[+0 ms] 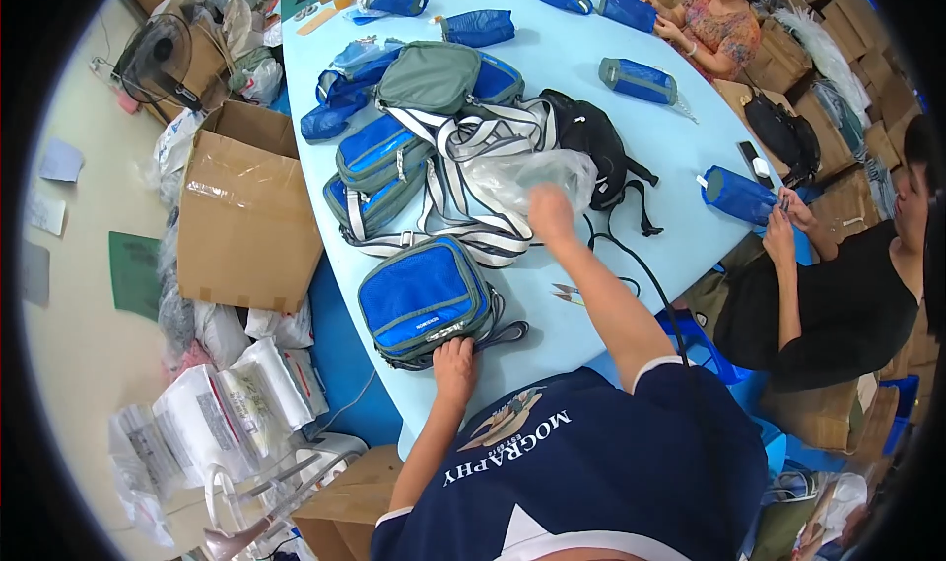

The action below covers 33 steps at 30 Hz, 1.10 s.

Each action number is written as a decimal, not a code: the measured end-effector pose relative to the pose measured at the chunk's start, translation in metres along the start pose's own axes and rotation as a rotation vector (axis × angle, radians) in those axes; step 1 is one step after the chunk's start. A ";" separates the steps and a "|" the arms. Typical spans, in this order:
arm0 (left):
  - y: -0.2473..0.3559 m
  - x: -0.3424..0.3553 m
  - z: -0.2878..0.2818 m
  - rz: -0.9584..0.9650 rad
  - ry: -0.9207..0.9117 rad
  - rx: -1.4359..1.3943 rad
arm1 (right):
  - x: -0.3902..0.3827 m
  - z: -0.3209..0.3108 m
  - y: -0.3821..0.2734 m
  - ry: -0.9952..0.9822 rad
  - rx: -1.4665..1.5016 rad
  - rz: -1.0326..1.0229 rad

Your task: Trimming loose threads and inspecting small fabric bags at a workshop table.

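Note:
Close to me on the table, a blue and grey shoulder bag (419, 300) lies with its front panel up. My left hand (455, 366) grips its near edge, fingers bent over the rim beside the zipper. A dark looped strap (505, 334) trails from the bag's right side. Farther forward, my right hand (550, 211) is over a crumpled clear plastic bag (527, 177); motion smears its fingers, so its grip cannot be made out. Black-and-white striped straps (448, 228) lie tangled around the plastic. Thread snips (569, 293) rest on the table to the right of the shoulder bag.
More blue and grey bags (379, 152) are piled far left, next to a black bag (586, 137). A black cord (655, 290) crosses the table's right part. Two co-workers (828, 295) handle blue mesh pouches (739, 195) at the right. A cardboard box (246, 211) stands left of the table.

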<state>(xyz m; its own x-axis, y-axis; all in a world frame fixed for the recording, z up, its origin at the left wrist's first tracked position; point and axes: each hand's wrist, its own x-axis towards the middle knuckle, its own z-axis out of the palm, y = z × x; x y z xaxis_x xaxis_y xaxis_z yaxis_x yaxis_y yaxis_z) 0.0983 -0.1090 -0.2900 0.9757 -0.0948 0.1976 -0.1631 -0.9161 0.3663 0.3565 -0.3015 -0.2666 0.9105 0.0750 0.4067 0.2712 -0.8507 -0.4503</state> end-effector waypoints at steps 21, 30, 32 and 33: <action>0.005 -0.003 -0.005 -0.081 -0.091 -0.001 | 0.068 0.083 0.023 -0.215 -0.108 0.183; 0.006 0.002 -0.004 -0.100 -0.076 -0.002 | 0.079 0.077 0.021 -0.394 -0.108 0.121; 0.007 0.004 -0.007 -0.106 -0.090 -0.007 | 0.082 0.083 0.026 -0.442 -0.056 0.234; 0.008 0.004 -0.009 -0.111 -0.099 -0.008 | 0.081 0.087 0.029 -0.483 0.000 0.345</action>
<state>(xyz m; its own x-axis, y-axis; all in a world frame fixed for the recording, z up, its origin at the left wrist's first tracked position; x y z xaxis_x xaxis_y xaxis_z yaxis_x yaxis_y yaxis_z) 0.0994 -0.1137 -0.2783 0.9974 -0.0310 0.0650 -0.0540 -0.9198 0.3886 0.4654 -0.2748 -0.3159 0.9851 0.0222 -0.1708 -0.0659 -0.8678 -0.4925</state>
